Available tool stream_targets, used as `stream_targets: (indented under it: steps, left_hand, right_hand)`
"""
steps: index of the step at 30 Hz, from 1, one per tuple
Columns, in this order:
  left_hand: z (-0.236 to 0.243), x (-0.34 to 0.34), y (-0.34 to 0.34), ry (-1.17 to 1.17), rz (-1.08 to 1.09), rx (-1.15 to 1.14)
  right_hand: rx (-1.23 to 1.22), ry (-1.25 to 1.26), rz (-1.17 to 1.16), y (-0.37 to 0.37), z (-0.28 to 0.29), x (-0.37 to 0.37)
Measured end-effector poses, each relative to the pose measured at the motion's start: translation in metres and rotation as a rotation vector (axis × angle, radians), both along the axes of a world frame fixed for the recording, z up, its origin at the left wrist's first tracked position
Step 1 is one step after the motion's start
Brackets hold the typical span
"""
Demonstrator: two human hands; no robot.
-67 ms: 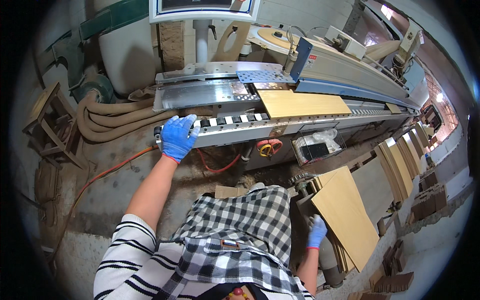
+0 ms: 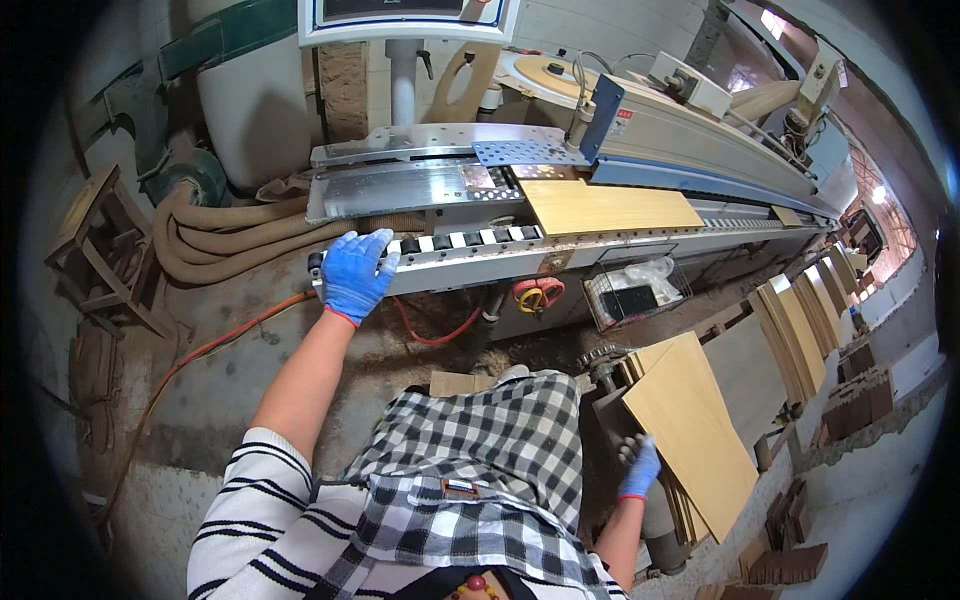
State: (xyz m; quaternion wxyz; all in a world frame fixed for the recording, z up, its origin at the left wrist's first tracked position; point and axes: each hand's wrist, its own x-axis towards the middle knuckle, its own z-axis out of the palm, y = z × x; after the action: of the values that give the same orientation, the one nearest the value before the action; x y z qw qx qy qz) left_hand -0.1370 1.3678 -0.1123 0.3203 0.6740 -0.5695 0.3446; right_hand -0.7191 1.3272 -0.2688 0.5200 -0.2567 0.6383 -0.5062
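Note:
My left hand (image 2: 357,278), in a blue glove, lies over the near left end of a roller rail (image 2: 450,262) on the long machine, fingers stretched out and thumb apart. My right hand (image 2: 640,467), also gloved in blue, is open beside the left edge of a stack of wood-coloured panels at the lower right. Its fingers are slightly bent and apart; whether they touch the top panel (image 2: 695,430) cannot be made out. Another wood-coloured panel (image 2: 610,208) lies flat on the machine's track, its far edge under the blue guard (image 2: 535,153).
A wire basket (image 2: 637,295) with a black item and plastic hangs below the rail, near rolls of tape (image 2: 538,296). Ribbed hoses (image 2: 230,240) and a wooden stool (image 2: 100,250) stand left. An orange hose (image 2: 235,338) crosses the floor. More panels (image 2: 795,335) are stacked right.
The panel on the machine has slid slightly to the right. My right hand has shifted a little right, closer to the stacked panels. My left hand has stayed put.

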Motion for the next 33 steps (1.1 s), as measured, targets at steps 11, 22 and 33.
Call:
stream_targets:
  steps: [11, 22, 33]
  left_hand:
    - [0.000, -0.001, -0.001, 0.016, 0.007, 0.015]
    - [0.000, 0.004, 0.003, -0.007, -0.047, 0.079]
    - [0.013, -0.012, 0.020, -0.018, -0.019, 0.344]
  right_hand:
    - [-0.108, -0.472, -0.240, 0.016, -0.026, -0.023]
    - [-0.464, -0.769, -0.455, 0.062, -0.019, -0.067]
    - [-0.386, -0.469, 0.020, 0.071, 0.039, -0.052]
